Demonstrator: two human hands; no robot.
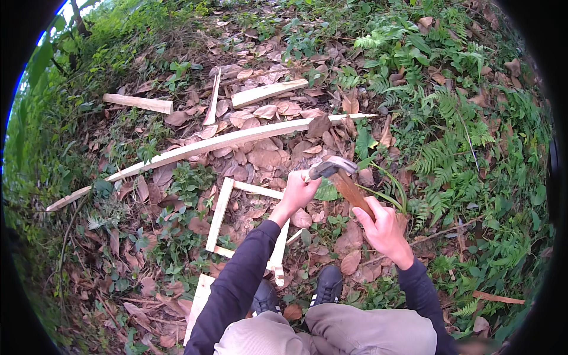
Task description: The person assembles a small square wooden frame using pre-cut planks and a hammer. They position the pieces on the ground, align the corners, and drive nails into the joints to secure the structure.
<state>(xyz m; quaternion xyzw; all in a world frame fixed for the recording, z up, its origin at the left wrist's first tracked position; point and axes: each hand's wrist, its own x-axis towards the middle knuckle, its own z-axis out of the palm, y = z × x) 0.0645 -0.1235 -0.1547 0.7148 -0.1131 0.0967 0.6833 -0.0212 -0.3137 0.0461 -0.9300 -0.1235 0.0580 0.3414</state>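
My right hand (384, 231) is wrapped round the wooden handle of a claw hammer (350, 192), its metal head up and its claw pointing right. Closed in a fist, my left hand (297, 192) is right beside the hammer's striking end. A small pale bit shows at its fingertips, too little to name. Below my left hand and forearm lies a frame of pale wooden strips (219, 216), roughly four-sided. My left arm covers part of its right and lower sides.
A long, pale wooden strip (236, 138) crosses the leaf litter ahead. Beyond it lie a short board (269, 93), a thin splinter-like piece (213, 97) and another board (139, 103). One more board (200, 302) is by my left forearm. Ferns (444, 160) grow on the right.
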